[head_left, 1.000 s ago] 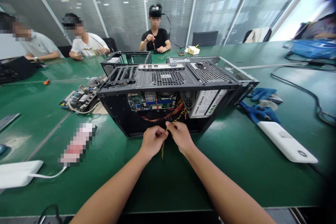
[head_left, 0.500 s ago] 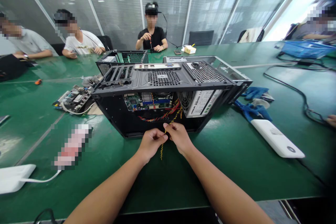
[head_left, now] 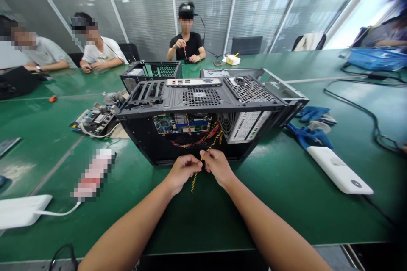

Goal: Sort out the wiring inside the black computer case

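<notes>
Head view: the green glossy worktop [head_left: 178, 228] is busy. An open dark-grey metal PC case [head_left: 140, 139] sits mid-worktop, partly hiding a second metal case [head_left: 282, 87] behind it to the R and a smaller black case [head_left: 132, 81] behind to the L. L side: a bare circuit board [head_left: 98, 119] w/ a thin white lead, a small orange item [head_left: 52, 98], a pixelated flat slab [head_left: 93, 175], and a white rounded power bank [head_left: 22, 211] nr the edge. R side: crumpled blue fabric gloves [head_left: 313, 135], touching a white oblong power bank [head_left: 339, 170]; beyond, a looped black cable [head_left: 359, 100] and a blue plastic basket [head_left: 377, 59]. Three people sit across the far/L side; one in a black top [head_left: 187, 42] holds what's prob. a screwdriver.

Materials: case top is ridged sheet metal w/ slots + round-hole mesh. Inside, a green motherboard [head_left: 163, 125], a boxy power supply [head_left: 250, 128] w/ white label + round fan grille, red/orange wires [head_left: 203, 139] b/w.

Hands: left hand [head_left: 182, 172] and right hand [head_left: 219, 166] are close together at the case's near edge, both pinching the thin twisted yellow-and-black cable [head_left: 193, 182]. It runs out of the case; its loose end hangs below the fingers.
</notes>
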The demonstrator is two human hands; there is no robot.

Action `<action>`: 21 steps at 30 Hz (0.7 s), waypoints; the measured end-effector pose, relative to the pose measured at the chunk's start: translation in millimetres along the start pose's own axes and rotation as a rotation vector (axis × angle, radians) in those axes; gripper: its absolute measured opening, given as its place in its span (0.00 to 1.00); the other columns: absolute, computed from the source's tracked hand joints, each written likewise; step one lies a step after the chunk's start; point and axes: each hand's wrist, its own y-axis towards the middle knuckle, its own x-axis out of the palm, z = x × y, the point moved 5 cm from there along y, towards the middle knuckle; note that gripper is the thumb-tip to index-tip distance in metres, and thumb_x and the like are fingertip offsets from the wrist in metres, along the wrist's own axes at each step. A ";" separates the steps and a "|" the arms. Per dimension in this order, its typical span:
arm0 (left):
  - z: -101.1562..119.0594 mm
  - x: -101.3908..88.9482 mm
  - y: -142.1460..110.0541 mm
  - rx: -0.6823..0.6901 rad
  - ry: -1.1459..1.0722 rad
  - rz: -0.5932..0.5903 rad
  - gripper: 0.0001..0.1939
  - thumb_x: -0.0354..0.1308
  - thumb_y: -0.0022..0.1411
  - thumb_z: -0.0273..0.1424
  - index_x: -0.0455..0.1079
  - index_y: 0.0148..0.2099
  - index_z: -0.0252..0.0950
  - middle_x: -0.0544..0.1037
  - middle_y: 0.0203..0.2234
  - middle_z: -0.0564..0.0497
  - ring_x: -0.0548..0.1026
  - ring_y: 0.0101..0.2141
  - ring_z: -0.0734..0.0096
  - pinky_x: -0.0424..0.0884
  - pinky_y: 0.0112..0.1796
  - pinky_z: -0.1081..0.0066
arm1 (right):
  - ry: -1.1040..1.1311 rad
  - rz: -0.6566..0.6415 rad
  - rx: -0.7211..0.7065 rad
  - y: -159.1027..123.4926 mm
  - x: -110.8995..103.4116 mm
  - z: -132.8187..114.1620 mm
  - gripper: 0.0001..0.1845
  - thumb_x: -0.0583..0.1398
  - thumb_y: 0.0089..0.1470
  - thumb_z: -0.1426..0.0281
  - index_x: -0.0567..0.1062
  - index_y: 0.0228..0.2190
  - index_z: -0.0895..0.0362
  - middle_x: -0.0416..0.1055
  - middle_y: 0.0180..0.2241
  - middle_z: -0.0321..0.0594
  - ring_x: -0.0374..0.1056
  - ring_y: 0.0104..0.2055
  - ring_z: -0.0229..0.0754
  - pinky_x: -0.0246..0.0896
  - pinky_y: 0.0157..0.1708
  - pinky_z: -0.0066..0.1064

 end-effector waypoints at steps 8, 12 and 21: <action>4.6 -0.9 0.3 -0.073 0.001 -0.023 0.12 0.71 0.42 0.34 0.75 0.27 0.33 0.74 0.19 0.54 0.59 0.19 0.82 0.49 0.22 0.76 | -0.039 0.002 0.000 -0.1 -0.3 5.3 0.26 0.65 0.45 0.48 0.64 0.17 0.54 0.58 0.11 0.29 0.52 0.15 0.33 0.44 0.17 0.28; 3.1 -3.2 2.0 -0.105 -0.002 -0.027 0.12 0.71 0.41 0.34 0.75 0.27 0.33 0.76 0.19 0.52 0.58 0.18 0.82 0.48 0.21 0.75 | -0.026 -0.004 -0.010 0.1 0.2 6.7 0.27 0.65 0.45 0.46 0.64 0.17 0.54 0.57 0.11 0.28 0.50 0.15 0.33 0.44 0.18 0.28; -1.1 -4.6 2.6 -0.093 0.044 -0.046 0.16 0.72 0.44 0.39 0.75 0.30 0.32 0.77 0.22 0.51 0.60 0.18 0.82 0.48 0.21 0.76 | 0.006 0.009 0.016 1.7 -0.2 10.0 0.28 0.66 0.42 0.45 0.63 0.17 0.54 0.55 0.13 0.28 0.49 0.17 0.32 0.44 0.18 0.28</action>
